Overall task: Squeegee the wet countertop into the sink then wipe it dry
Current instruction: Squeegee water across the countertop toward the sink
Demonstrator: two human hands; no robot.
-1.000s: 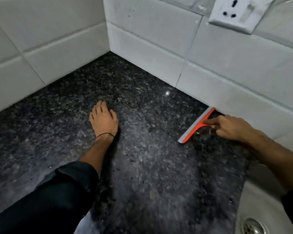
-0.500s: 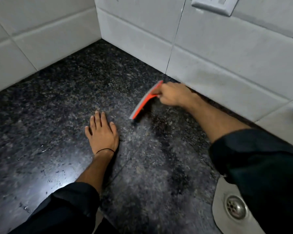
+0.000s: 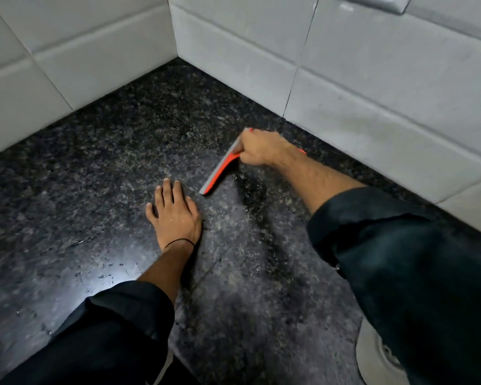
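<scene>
A dark speckled granite countertop (image 3: 100, 168) fills the view, with water droplets and a bright glare at the lower left. My right hand (image 3: 264, 147) grips an orange squeegee (image 3: 220, 172) with a grey blade, its edge down on the stone near the back wall. My left hand (image 3: 175, 215) lies flat on the counter, fingers spread, just left of the blade's lower end. A pale sink (image 3: 372, 354) with a metal drain shows at the bottom right, partly hidden by my right sleeve.
White tiled walls (image 3: 372, 87) meet in a corner at the back of the counter. A wall socket plate (image 3: 372, 2) sits at the top edge. A thin seam line runs across the stone below my left hand.
My right hand has carried the squeegee leftwards from beside the sink to the middle of the counter, close to my left hand. The left hand stays flat in place.
</scene>
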